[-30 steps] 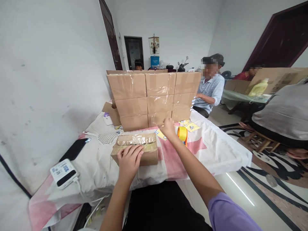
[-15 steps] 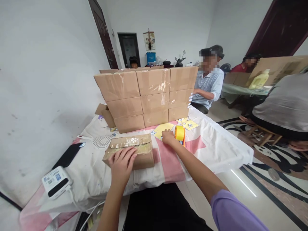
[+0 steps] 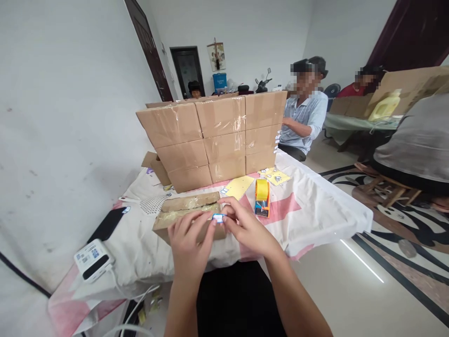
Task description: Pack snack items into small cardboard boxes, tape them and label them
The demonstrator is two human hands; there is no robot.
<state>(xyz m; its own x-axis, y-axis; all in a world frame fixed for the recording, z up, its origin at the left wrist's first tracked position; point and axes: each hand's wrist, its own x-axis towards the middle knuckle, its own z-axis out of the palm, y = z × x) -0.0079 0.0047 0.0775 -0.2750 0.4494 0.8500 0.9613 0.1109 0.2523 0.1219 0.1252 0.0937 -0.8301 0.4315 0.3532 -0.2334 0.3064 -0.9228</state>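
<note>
Both hands meet over the near edge of the bench [image 3: 315, 206], which is covered with a white and pink cloth. The left hand [image 3: 189, 238] and the right hand [image 3: 245, 227] pinch together a small white and blue sticker [image 3: 218, 217]; each grip is narrow, fingertips closed on the sticker's ends; it is held just above the right end of the taped carton [image 3: 185, 213], which lies flat in front of the person.

Just right of the hands stands a yellow tape dispenser [image 3: 262, 197], upright, apart from the carton; behind it lie yellow sticker sheets [image 3: 238, 186]. Further back is a wall of sealed cartons [image 3: 213, 138], three high. At the left edge of the bench rest a black phone [image 3: 107, 223] and a white device [image 3: 93, 259] with a cable.

I think the risks are small but real: the sticker is tiny and probably sticky, so it may fold on itself or cling to a finger; the tape on the carton looks wrinkled, so the sticker could sit crooked or lift there; the right elbow is near the dispenser and could knock it over. Other people sit beyond the cartons, well apart.
</note>
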